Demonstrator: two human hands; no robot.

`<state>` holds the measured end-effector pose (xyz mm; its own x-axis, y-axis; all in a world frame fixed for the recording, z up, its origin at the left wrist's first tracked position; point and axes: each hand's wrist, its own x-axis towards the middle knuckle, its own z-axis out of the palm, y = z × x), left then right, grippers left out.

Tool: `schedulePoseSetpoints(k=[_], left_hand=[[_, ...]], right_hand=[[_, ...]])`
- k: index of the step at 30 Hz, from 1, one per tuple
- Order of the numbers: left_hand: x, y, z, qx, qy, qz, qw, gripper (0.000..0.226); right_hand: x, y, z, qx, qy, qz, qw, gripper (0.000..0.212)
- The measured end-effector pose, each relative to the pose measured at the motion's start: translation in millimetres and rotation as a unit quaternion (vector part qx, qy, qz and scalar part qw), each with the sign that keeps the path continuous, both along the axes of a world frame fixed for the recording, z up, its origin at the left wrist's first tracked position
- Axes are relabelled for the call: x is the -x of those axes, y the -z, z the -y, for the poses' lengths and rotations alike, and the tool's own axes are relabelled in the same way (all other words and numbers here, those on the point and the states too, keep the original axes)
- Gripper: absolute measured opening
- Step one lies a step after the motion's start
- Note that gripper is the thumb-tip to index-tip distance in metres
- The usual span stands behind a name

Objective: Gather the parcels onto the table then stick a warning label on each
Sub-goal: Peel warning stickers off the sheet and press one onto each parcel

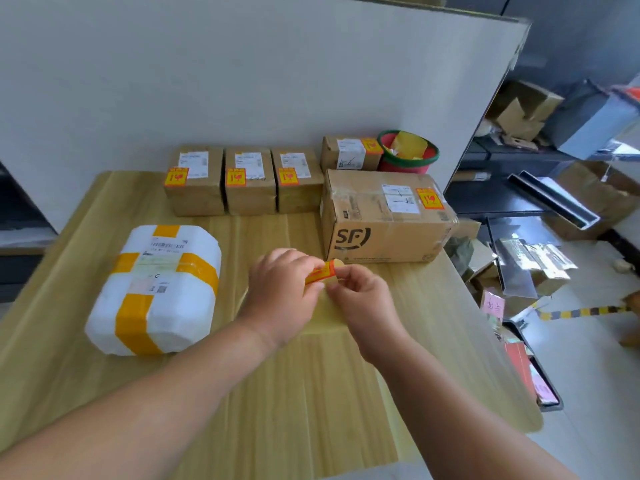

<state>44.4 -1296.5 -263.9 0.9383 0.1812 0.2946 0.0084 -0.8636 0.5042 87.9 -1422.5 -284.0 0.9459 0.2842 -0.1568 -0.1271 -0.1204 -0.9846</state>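
Currently, head view: both hands meet above the middle of the counter [311,393]. The left hand [280,289] and right hand [360,296] each pinch one end of an orange-and-yellow warning label [320,271] between thumb and fingertips, the other fingers curled. The label is held off the counter surface and tilted.

Left of the left hand lies a white parcel [156,289] banded with yellow tape, a shipping slip on its top face. Just beyond the right hand sits the SF carton [381,216], with an orange-yellow sticker at its far right corner. Farther beyond the hands, three small cartons [250,181] stand side by side, touching, with one sticker on each top. A fourth small carton [349,152], also stickered, stands behind the SF carton, beside a red basin [408,154] with a green rim.
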Motion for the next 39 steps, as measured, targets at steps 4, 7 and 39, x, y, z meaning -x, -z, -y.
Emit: schedulePoseSetpoints(k=[4, 7, 39], left_hand=[[6.2, -13.6, 1.4, 0.047, -0.005, 0.002, 0.999, 0.02], [9.4, -22.8, 6.7, 0.071, -0.013, 0.014, 0.997, 0.019], [1.9, -23.3, 14.5, 0.339, -0.081, -0.05, 0.936, 0.013]], right_hand=[[2.6, -16.5, 0.8, 0.005, -0.008, 0.037, 0.999, 0.012], [5.7, -24.7, 3.1, 0.008, -0.013, 0.056, 0.998, 0.015], [8.9, -16.7, 30.3, 0.125, 0.014, 0.091, 0.988, 0.013]])
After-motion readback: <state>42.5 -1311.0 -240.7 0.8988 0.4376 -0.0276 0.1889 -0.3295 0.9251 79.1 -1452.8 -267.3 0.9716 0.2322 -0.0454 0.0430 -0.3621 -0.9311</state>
